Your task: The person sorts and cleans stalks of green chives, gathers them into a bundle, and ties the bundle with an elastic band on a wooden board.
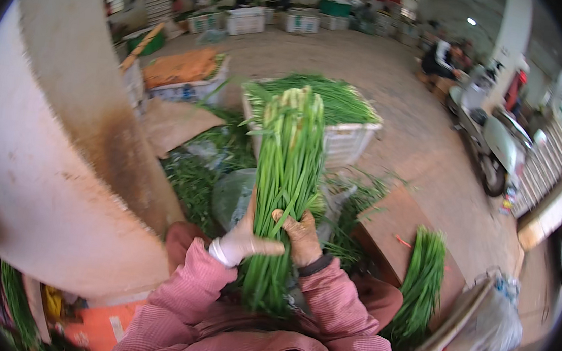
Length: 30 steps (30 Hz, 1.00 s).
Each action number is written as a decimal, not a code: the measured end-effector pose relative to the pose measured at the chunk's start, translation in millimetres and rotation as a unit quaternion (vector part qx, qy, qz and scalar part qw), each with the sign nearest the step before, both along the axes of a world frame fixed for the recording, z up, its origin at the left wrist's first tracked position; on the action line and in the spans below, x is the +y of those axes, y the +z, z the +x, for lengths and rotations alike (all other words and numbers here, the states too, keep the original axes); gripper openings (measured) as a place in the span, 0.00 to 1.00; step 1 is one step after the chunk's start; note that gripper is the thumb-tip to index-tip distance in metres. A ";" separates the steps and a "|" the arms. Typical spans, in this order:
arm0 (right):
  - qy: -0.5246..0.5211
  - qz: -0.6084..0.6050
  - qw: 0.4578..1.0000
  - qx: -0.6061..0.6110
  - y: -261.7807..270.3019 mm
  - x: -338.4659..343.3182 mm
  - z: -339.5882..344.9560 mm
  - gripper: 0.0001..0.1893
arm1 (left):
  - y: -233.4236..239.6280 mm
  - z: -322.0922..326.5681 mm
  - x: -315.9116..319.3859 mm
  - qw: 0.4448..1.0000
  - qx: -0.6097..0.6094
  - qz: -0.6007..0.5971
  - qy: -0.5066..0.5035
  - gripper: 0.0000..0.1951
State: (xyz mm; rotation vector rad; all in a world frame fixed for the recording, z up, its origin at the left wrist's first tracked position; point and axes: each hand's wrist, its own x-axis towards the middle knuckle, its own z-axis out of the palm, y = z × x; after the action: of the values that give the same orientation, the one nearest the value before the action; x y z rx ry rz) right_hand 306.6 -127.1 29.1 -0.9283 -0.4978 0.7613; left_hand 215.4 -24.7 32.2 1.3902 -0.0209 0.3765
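A thick bunch of garlic chives (290, 156) stands upright in front of me, pale cut ends at the top and green leaves hanging down to my lap. My left hand (249, 241), in a pale glove with a white band at the wrist, wraps the bunch from the left with its thumb across the front. From the other side my right hand (302, 236) grips it, the thumb pressed against the stalks. This hand looks stained and has a dark band at the wrist. Behind the bunch, a white plastic crate (350, 144) holds more chives, pale ends outward.
At right, another chive bunch (418, 280) lies on a brown board (394, 212). Loose leaves (194, 182) litter the floor. A concrete pillar (87, 131) rises close on my left. An orange-covered crate (183, 85), a parked scooter (493, 130) and seated people (439, 59) are farther off.
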 end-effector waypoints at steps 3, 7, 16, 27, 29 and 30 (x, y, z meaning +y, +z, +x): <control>-0.062 0.130 0.976 0.165 -14.9 -14.4 -3.4 0.24 | -41.4 -8.5 -34.5 0.996 0.075 0.022 -0.041 0.52; -0.025 0.119 0.971 0.208 -33.9 -40.1 -10.3 0.26 | -27.2 -45.2 -40.8 0.968 0.215 -0.076 -0.104 0.35; 0.056 0.111 0.968 0.219 -71.7 -58.1 42.3 0.23 | -24.4 -174.6 15.5 0.870 0.421 -0.044 -0.254 0.38; -0.104 -0.217 0.965 -0.101 -72.8 -108.4 71.1 0.14 | -60.7 -231.5 -35.6 0.886 0.451 -0.032 -0.102 0.35; -0.021 -0.226 0.951 -0.211 -75.6 -97.4 25.3 0.18 | -64.3 -236.5 -37.2 0.889 0.448 0.015 -0.094 0.35; -0.038 -0.220 0.931 -0.287 -76.9 -84.1 5.7 0.18 | -65.5 -236.4 -36.8 0.888 0.447 0.037 -0.096 0.34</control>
State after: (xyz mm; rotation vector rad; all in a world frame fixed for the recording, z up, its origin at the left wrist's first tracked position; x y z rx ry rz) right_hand 312.3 -211.2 -47.8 -1.6007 -0.8139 0.5282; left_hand -21.0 -61.5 -33.3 1.5116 0.5882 -0.4602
